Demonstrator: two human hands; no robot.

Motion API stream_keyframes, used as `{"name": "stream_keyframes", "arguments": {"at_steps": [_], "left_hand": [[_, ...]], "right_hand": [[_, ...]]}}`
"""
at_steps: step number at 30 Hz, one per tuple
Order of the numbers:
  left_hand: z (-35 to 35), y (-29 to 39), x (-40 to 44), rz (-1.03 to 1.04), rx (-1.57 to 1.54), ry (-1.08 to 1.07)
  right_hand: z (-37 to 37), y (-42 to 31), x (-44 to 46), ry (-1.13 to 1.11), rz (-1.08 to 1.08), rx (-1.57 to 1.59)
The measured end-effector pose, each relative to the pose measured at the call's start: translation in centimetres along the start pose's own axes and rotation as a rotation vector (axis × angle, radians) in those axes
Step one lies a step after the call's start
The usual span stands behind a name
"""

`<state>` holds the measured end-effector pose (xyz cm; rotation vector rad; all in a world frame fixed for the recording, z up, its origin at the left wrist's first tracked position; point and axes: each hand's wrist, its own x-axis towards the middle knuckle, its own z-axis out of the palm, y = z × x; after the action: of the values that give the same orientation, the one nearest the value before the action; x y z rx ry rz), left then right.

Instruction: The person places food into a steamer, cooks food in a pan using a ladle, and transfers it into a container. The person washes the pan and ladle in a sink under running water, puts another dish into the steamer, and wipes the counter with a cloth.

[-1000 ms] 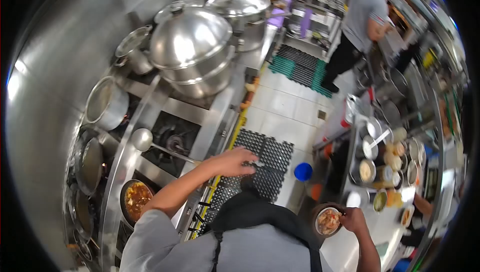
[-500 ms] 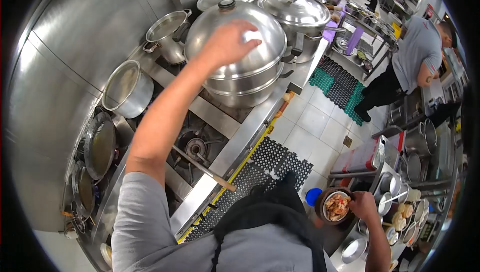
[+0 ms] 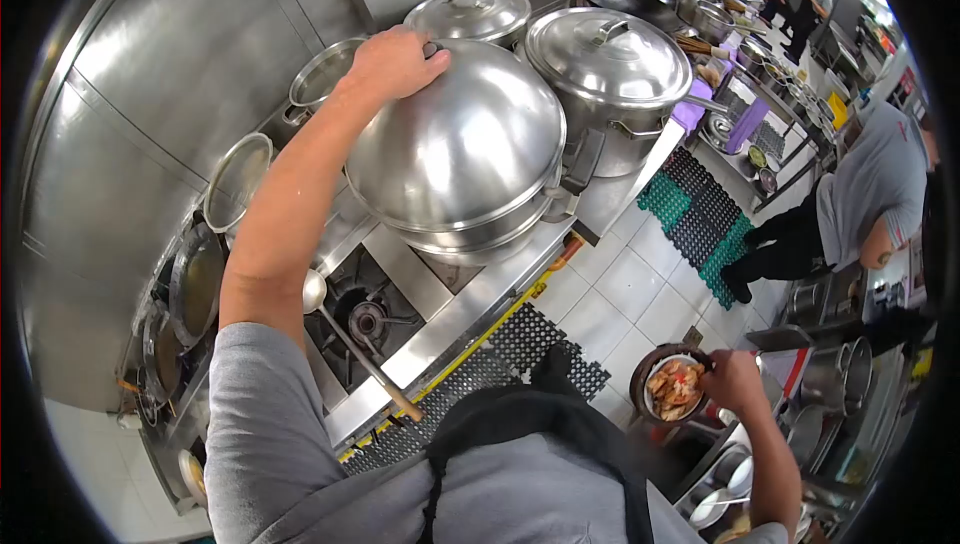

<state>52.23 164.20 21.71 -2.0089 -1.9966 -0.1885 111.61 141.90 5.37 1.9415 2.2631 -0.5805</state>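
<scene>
A steel kitchen, stove (image 3: 408,274) along the wall, and here's the left hand (image 3: 392,64), fingers curled at the knob (image 3: 431,49) of the domed lid (image 3: 465,134) over a large pot (image 3: 475,244) by the stove's aisle-side edge! The right hand (image 3: 735,381) grips a brown bowl (image 3: 641,380) of food (image 3: 676,389), held off the stove.

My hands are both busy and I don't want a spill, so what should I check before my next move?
1. Left hand on the knob of the domed lid: ok.
2. Right hand holding the brown pot: ok.
3. Food inside the pot, none seen spilling: ok.
4. Ladle fully on the stove: not ok, its handle juts past the front edge.
5. Co-worker well apart from both hands: ok.
6. Lid cool: cannot tell.
</scene>
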Motion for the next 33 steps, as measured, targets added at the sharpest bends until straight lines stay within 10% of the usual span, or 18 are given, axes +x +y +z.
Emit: {"name": "stream_keyframes", "arguments": {"at_steps": [17,18,26,30,33], "left_hand": [[-4.5,-19.8,-1.5,-0.364,-0.54,-0.059],[-4.3,-20.7,-2.1,-0.348,-0.555,-0.047],[-4.2,-21.7,-2.9,-0.549,-0.779,-0.033],[-3.5,-22.8,-3.6,-0.302,-0.658,-0.005],[-5.5,-18.9,-4.2,-0.577,-0.847,0.057]], "right_hand": [[-27.1,-14.9,23.9,0.219,-0.335,0.099],[-27.2,-16.4,26.4,0.25,-0.678,-0.119],[-13.3,-37.5,36.5,-0.169,-0.408,0.217],[-3.7,-43.6,40.9,-0.17,-0.497,0.396],[-0.1,-46.9,41.8,-0.158,-0.49,0.434]]}}
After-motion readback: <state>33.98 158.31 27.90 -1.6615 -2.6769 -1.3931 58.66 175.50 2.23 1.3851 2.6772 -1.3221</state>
